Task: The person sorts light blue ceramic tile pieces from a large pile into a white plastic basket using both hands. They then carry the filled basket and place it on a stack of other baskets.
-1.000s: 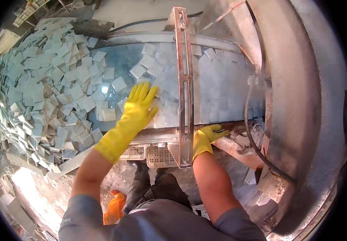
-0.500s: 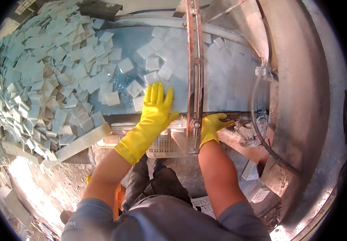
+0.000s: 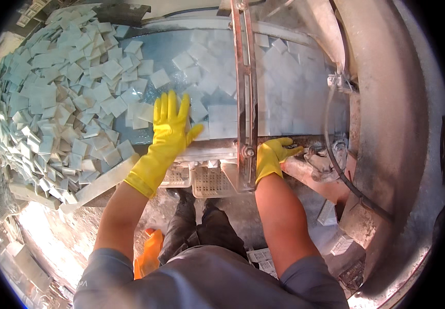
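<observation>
I wear long yellow rubber gloves on my left hand (image 3: 170, 131) and right hand (image 3: 271, 157), cuffs ending below bare forearms, a grey short-sleeved shirt and dark trousers.

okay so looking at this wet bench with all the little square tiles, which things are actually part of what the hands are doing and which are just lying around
In use:
- left hand, yellow glove, flat on the pale square tiles on the wet bench
- right hand at the bench's front edge, beside the metal rail

Lying about:
- heap of loose tiles
- plastic baskets under the bench
- black hose
- orange glove on the floor
</observation>
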The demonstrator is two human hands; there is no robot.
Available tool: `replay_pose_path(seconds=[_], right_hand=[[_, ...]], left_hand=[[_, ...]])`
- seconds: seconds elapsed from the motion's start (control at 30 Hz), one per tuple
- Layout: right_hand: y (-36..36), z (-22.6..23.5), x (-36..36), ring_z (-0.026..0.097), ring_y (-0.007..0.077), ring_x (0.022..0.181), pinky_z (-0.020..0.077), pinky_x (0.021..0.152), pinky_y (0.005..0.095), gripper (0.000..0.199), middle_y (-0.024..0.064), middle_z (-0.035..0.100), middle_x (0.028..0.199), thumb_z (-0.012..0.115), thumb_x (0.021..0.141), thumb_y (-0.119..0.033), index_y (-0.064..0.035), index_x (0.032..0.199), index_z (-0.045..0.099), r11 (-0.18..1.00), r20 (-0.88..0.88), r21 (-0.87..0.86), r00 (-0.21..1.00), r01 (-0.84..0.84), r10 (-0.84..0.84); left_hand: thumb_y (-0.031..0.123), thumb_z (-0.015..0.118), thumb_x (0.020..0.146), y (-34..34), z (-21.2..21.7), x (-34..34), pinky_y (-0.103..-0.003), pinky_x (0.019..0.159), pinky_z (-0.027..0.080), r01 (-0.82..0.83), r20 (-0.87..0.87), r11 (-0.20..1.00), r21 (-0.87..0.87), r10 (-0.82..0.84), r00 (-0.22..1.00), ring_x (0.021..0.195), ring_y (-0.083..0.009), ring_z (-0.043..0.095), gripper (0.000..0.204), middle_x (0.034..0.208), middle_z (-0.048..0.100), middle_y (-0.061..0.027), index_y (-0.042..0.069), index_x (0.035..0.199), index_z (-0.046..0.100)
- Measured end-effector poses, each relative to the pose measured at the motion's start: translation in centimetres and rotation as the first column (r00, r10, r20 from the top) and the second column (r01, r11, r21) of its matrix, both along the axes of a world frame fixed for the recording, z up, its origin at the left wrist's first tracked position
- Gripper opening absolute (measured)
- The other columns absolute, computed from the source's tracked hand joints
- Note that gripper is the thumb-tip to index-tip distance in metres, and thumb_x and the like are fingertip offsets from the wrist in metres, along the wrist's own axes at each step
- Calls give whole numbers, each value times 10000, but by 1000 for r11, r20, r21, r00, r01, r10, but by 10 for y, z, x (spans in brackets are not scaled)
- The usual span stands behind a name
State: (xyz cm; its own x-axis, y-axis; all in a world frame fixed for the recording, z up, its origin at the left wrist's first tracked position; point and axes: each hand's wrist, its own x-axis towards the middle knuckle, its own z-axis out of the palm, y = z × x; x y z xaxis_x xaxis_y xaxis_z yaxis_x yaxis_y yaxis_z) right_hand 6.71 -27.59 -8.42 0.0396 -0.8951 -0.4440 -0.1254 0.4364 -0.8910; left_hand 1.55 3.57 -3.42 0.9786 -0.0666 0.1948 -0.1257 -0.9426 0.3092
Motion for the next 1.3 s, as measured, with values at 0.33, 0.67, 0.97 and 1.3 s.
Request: replay_pose_path(seconds=[0.33,0.67,0.97,1.3], right_hand=[[10,0,-2,627,330,1407,481,1157,369,571,138,591,1619,540,1146,-267,-291,1704,420,889,-425,-356,897,-287,119],[-16,-24,-5,635,277,1388,503,1152,380,612,121,562,1647,584,1132,-265,-254,1716,399,988,130,-130,990,79,-62],[12,4,-1,593,303,1459,522,1136,377,597,147,521,1678,535,1140,-225,-259,1718,392,924,-316,-313,941,-221,119],[7,-6,-8,585,295,1465,509,1148,376,591,134,510,1688,556,1135,-238,-266,1707,412,912,-376,-331,920,-243,108]], left_hand=[[544,842,845,-20,20,34,-668,1230,326,72,1,993,-98,-72,997,1417,-577,444,972,1575,455,-350,43,1596,483],[470,827,890,25,14,42,-599,1256,347,437,-16,897,-66,-439,898,1444,-531,470,862,1616,480,-294,76,1597,532],[375,857,863,-19,7,49,-617,1193,412,141,146,979,-149,-120,982,1326,-514,581,720,1491,615,-287,29,1460,649],[322,855,868,-2,13,35,-622,1246,367,345,29,932,-113,-344,938,1429,-525,508,753,1569,554,-253,35,1515,597]])
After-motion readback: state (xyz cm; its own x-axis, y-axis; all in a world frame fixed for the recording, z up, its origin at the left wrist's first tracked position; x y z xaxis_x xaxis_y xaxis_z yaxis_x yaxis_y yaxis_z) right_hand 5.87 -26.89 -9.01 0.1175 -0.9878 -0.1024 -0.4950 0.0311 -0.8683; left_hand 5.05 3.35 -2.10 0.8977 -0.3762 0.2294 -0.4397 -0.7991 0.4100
